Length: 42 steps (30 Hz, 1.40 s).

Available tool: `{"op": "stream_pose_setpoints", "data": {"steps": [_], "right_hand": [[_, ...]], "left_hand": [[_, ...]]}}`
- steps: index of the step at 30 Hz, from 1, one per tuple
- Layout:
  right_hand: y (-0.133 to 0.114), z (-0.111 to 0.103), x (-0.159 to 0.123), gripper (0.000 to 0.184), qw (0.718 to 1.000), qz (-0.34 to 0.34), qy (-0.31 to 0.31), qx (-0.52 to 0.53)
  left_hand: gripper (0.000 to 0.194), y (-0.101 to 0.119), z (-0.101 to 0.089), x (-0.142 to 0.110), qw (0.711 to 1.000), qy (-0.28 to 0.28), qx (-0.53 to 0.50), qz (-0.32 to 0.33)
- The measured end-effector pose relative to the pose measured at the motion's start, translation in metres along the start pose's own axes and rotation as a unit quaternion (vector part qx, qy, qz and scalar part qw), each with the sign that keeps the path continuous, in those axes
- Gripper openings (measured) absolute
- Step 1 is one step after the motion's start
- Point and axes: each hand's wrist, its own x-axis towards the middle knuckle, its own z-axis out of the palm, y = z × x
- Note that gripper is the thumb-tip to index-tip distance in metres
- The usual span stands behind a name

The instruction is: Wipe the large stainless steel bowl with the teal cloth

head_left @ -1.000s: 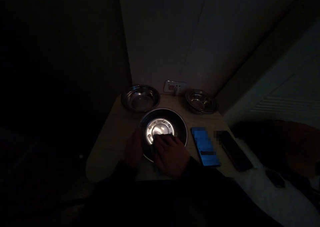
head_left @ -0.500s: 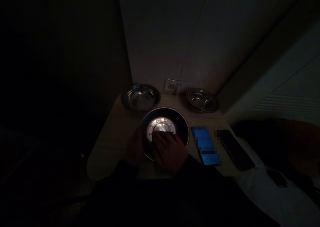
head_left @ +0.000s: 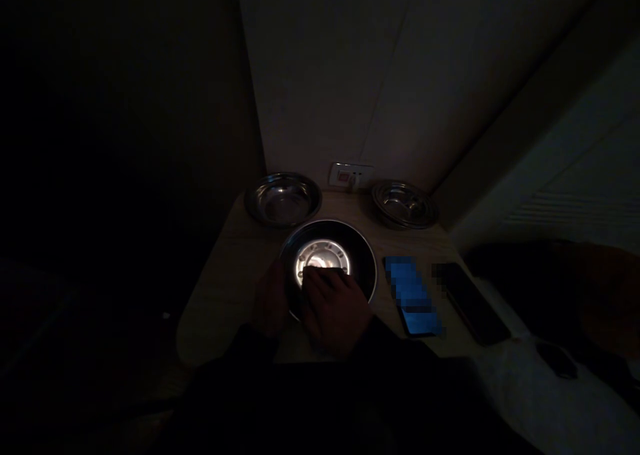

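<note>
In dim light, a round metal basin (head_left: 367, 248) stands on a small wooden table, its shiny bottom catching the light. At its left side, my left hand (head_left: 270, 298) is closed on the rim, though the fingers are mostly lost in shadow. My right hand (head_left: 337, 311) reaches over the near rim into the basin. Its fingers press a dark, cloth-like piece (head_left: 325, 270) against the inside; most of this piece is hidden under the hand.
A metal bowl (head_left: 283, 205) sits at the table's back left, and stacked metal bowls (head_left: 404, 205) at the back right. A lit phone (head_left: 413, 298) and a dark phone-like slab (head_left: 475, 305) lie to the right. Behind is a wall socket (head_left: 351, 175).
My right hand has shifted slightly left inside the basin with the dark cloth. My left hand stays at the rim. The whole view has moved a little.
</note>
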Motion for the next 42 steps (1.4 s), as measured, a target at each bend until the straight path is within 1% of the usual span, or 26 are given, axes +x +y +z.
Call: {"op": "stream_pose_setpoints", "data": {"steps": [3, 8, 12, 14, 17, 20, 23, 25, 29, 31, 33, 35, 37, 39, 40, 42], "right_hand": [[0.0, 0.0, -0.001, 0.041, 1.0, 0.007, -0.007, 0.002], [-0.001, -0.001, 0.002, 0.043, 1.0, 0.005, 0.008, -0.001], [-0.001, 0.001, -0.009, 0.044, 1.0, 0.019, -0.016, 0.007], [0.002, 0.001, -0.008, 0.045, 0.999, 0.028, -0.014, 0.0], [0.007, 0.0, 0.003, 0.047, 0.998, 0.059, 0.007, -0.017], [0.007, 0.001, 0.006, 0.047, 0.997, 0.074, 0.009, -0.016], [0.003, 0.001, -0.006, 0.046, 0.998, 0.057, -0.013, 0.0], [0.003, 0.001, -0.01, 0.046, 0.998, 0.055, -0.015, 0.005], [0.005, 0.001, 0.001, 0.049, 0.998, 0.068, -0.001, -0.003], [0.003, 0.002, 0.008, 0.05, 0.998, 0.06, 0.002, 0.004], [0.0, 0.003, 0.008, 0.049, 0.999, 0.041, 0.008, 0.014], [0.001, 0.003, 0.002, 0.047, 0.999, 0.028, 0.013, 0.016], [0.005, 0.001, -0.007, 0.045, 0.999, 0.042, 0.007, 0.008], [0.009, -0.001, -0.014, 0.044, 0.997, 0.073, -0.003, -0.004], [0.009, -0.002, -0.015, 0.044, 0.996, 0.087, -0.006, -0.008], [0.005, -0.001, -0.012, 0.045, 0.996, 0.091, -0.002, -0.005]], "left_hand": [[0.044, -0.002, 0.001, 0.0, 0.999, -0.012, -0.03, -0.01], [0.042, 0.0, 0.001, 0.0, 1.0, 0.015, -0.024, -0.009], [0.043, 0.004, 0.001, -0.002, 0.999, 0.006, -0.032, -0.032], [0.043, 0.004, 0.001, -0.002, 0.999, -0.001, -0.026, -0.023], [0.042, 0.002, 0.001, -0.001, 1.0, 0.002, -0.011, 0.006], [0.04, 0.002, 0.0, 0.0, 1.0, 0.002, 0.013, 0.02], [0.04, 0.003, 0.0, 0.0, 1.0, -0.003, 0.015, -0.008], [0.043, 0.004, 0.0, -0.002, 1.0, -0.001, -0.002, -0.014], [0.042, 0.002, 0.001, -0.002, 1.0, 0.015, -0.011, 0.0], [0.041, -0.003, 0.002, 0.0, 1.0, 0.009, 0.001, 0.016], [0.039, -0.008, 0.002, 0.002, 0.999, 0.011, 0.023, 0.03], [0.038, -0.011, 0.001, 0.002, 0.998, 0.022, 0.045, 0.03], [0.039, -0.01, 0.002, 0.001, 0.998, 0.03, 0.045, 0.026], [0.042, -0.007, 0.002, -0.001, 0.999, 0.019, 0.023, 0.031], [0.043, -0.005, 0.003, -0.002, 0.999, 0.014, 0.01, 0.034], [0.043, -0.004, 0.003, -0.002, 0.999, 0.012, 0.002, 0.037]]}}
